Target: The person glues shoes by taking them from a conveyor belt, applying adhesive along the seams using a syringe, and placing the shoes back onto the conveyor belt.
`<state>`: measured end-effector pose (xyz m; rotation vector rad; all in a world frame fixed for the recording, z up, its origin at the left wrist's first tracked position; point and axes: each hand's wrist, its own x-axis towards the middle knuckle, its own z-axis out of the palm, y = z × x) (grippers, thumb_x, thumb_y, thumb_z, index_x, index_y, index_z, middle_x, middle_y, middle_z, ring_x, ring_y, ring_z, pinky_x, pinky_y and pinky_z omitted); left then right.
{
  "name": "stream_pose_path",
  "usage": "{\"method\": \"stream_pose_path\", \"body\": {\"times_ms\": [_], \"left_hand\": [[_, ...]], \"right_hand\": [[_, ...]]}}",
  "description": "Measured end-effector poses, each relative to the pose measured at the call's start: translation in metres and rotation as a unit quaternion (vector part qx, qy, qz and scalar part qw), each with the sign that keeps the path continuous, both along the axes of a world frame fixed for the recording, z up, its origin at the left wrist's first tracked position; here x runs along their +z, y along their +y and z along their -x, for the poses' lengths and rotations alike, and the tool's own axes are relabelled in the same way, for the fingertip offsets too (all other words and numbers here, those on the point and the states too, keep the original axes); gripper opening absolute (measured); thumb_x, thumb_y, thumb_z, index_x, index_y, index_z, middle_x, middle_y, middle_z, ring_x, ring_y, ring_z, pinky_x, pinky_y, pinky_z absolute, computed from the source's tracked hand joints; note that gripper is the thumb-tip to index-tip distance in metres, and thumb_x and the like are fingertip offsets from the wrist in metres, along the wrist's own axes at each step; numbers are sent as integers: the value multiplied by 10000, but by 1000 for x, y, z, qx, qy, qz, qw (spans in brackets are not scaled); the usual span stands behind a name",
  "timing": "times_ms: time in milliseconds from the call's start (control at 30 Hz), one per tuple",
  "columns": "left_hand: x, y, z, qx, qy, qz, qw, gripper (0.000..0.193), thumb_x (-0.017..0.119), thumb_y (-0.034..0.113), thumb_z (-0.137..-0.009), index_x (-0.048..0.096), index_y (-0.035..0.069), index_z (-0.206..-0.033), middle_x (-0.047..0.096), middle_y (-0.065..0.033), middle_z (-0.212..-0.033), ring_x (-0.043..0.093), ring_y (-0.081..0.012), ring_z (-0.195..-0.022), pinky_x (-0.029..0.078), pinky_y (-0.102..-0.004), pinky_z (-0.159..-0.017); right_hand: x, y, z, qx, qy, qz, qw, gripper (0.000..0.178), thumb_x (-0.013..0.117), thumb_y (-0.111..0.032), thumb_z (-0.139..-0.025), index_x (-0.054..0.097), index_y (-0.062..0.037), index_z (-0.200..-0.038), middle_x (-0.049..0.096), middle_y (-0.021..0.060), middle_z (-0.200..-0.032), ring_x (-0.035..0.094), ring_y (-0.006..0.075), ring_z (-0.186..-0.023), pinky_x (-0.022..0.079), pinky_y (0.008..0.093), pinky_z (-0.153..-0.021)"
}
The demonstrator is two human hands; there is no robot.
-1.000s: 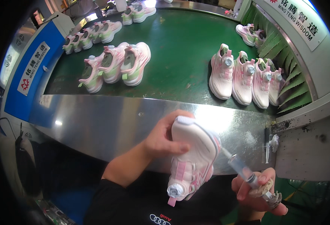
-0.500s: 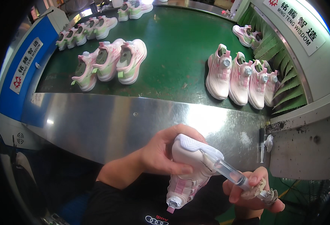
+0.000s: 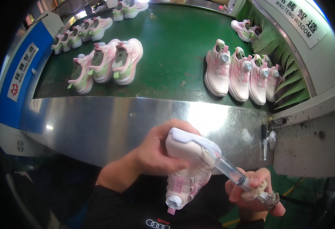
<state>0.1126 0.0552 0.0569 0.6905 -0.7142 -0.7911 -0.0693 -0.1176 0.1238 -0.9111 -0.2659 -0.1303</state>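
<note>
Head view: nearest the wearer's dark top [image 3: 137,206], the left hand [image 3: 160,154] is closed around a pale pink and white shoe [image 3: 186,168]. Its toe points up and away, with the white sole along the upper edge and the round dial and pink tab toward the body. To its right, the right hand [image 3: 255,187] grips a clear syringe [image 3: 228,170] at the plunger end, tan wrapping [image 3: 254,192] about its fingers. The syringe slants up to the left, its nozzle at the sole's edge; whether the tip touches is hard to tell.

Beyond them runs a shiny metal ledge [image 3: 95,122], where another syringe [image 3: 264,141] lies at the right beside a crumpled white wad [image 3: 272,139].

Farther off, a green belt [image 3: 171,53] carries four similar shoes [image 3: 217,72] at right, near green flaps [image 3: 289,72], and three more [image 3: 127,63] at left. Behind those stands a small row of shoes [image 3: 99,28], then another pair [image 3: 135,9].
</note>
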Motion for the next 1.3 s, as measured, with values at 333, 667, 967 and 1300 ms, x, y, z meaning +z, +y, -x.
{"method": "stream_pose_path", "body": {"times_ms": [333,667,967,1300], "left_hand": [[-7,2,-12,13,7,-48,999,589,769,53,-646,484,53,-1162,571,-61,-1050,550,-143,-980,451,-300,-841],[-15,-2,-19,72,95,-97,988,651,723,128,-639,442,31,-1218,562,-79,-1072,554,-178,-986,431,-313,-887],[-10,-8,-25,84,94,-123,984,576,638,231,-686,483,-26,-1179,596,-140,-1056,600,-217,-947,476,-317,-846],[-15,-10,-33,12,150,-68,986,492,572,222,-802,455,-55,-1191,594,-185,-1062,618,-253,-947,517,-350,-819]], "right_hand": [[-19,-4,13,-27,1,-3,1000,867,711,-623,-649,436,-3,-1188,519,196,-979,560,265,-910,382,338,-851],[-53,-3,27,-57,18,-24,998,906,776,-563,-609,422,35,-1191,522,194,-983,561,284,-907,467,354,-803],[-67,3,46,-47,74,-42,995,918,800,-525,-596,432,49,-1210,510,182,-998,559,267,-917,471,337,-807],[-72,11,74,-40,96,-28,994,795,767,-524,-651,473,-21,-1191,566,223,-1006,502,243,-969,398,285,-780]]}}
